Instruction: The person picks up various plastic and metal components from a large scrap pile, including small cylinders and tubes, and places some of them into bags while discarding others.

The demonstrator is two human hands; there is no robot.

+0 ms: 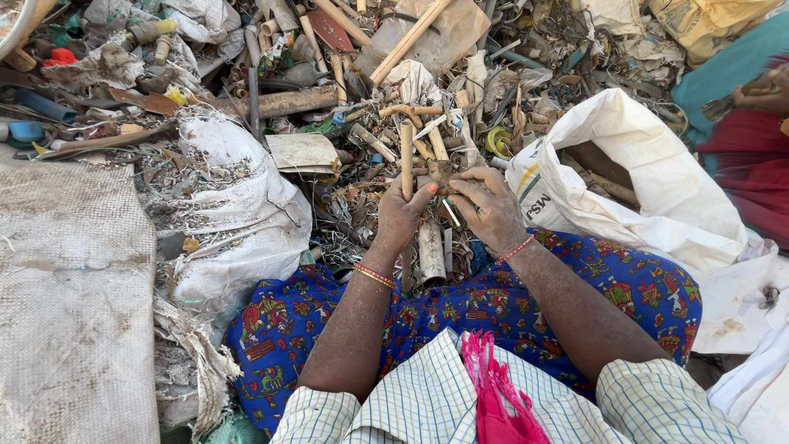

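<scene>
Pink cloth [493,386] in lap. Your left hand [401,215] wrapped round tan pipe [406,156]; right hand [491,210] pinching dirty pipe piece [431,247]. Prob light, stiff, gritty — grip mid-length.

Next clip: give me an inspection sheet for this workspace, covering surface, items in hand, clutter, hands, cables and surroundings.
Surface: no table; the person sits with a patterned blue cloth over the lap, in front of a scrap heap.
Items in hand: a tan pipe piece stands upright in the left hand; a thicker dirty pipe lies below both hands.
Clutter: sticks, pipe offcuts, a flat board and plastic bits piled thickly.
Hands: left hand closed around the tan pipe piece; right hand touches the junk beside it, grip unclear.
Cables: thin wire-like strands in the heap, too tangled to tell.
Surroundings: open white sack at right, grey sack at left, another person's hand at the far right.
</scene>
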